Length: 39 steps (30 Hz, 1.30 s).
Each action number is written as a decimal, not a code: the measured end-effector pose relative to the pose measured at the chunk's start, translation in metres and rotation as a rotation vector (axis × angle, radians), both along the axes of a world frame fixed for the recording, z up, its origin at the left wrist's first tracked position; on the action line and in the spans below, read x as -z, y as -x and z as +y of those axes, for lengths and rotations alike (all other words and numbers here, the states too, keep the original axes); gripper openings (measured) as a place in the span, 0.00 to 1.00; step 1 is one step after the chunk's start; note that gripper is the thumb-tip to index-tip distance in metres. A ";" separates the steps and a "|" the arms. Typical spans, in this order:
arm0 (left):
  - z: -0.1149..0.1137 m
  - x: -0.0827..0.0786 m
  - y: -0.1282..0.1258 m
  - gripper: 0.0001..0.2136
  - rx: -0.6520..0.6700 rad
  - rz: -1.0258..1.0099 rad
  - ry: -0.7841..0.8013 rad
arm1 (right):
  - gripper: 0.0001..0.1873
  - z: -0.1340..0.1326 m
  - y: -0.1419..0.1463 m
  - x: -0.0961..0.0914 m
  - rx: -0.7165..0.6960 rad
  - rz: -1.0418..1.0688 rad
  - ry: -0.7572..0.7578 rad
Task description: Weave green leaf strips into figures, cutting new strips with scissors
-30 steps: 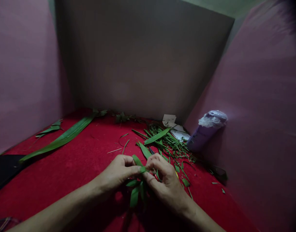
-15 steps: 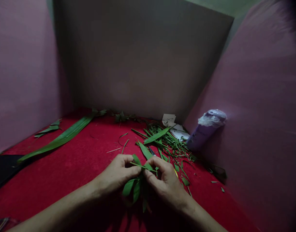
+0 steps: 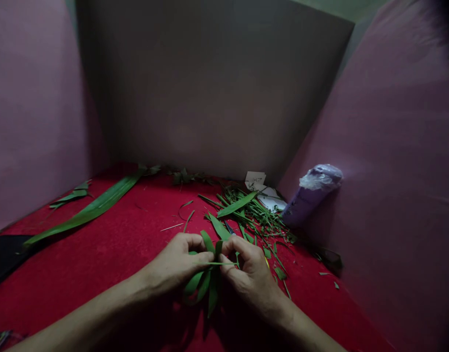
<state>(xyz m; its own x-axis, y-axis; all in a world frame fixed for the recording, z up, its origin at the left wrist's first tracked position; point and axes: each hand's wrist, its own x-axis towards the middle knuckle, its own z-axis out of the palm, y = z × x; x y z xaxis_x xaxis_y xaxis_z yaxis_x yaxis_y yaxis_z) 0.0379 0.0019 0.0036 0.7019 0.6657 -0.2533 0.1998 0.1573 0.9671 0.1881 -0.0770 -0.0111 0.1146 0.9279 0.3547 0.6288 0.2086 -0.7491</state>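
Observation:
Between my two hands is a bundle of looped green leaf strips (image 3: 204,286), its loops fanning downward and upward. My left hand (image 3: 178,259) pinches it from the left with thumb and forefinger. From the right, my right hand (image 3: 248,269) pinches the bundle at its middle, fingers curled. A thin green stem (image 3: 219,263) lies crosswise over the bundle by both thumbs. Exactly which strips each hand grips is partly hidden. Just beyond my fingers lie a cut leaf piece (image 3: 219,228) and the dark tip of a tool (image 3: 230,229), mostly covered by my right hand.
A long green leaf (image 3: 96,208) lies on the red cloth (image 3: 136,234) at left, over a black flat object (image 3: 6,256). A heap of stems (image 3: 254,210), white papers (image 3: 270,198) and a plastic-topped purple container (image 3: 310,195) are at right. A thin pale stick (image 3: 172,227) lies mid-cloth. Walls enclose three sides.
The thin stem has turned from slanting to nearly level and sits lower. The leaf loops have rotated slightly, with an upper loop now standing between my hands. Both hands stay almost in place.

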 end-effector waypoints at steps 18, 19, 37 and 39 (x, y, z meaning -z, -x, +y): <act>0.005 0.004 0.001 0.18 -0.043 -0.038 0.072 | 0.08 0.003 0.003 0.001 -0.017 0.315 0.140; 0.005 0.004 0.000 0.18 -0.045 -0.037 0.076 | 0.08 0.003 0.002 0.001 -0.014 0.313 0.144; 0.010 0.010 0.001 0.20 -0.054 -0.090 0.049 | 0.08 0.003 0.003 0.002 0.015 0.292 0.181; 0.009 0.010 0.001 0.21 -0.053 -0.101 0.058 | 0.09 0.003 0.004 0.002 -0.006 0.367 0.240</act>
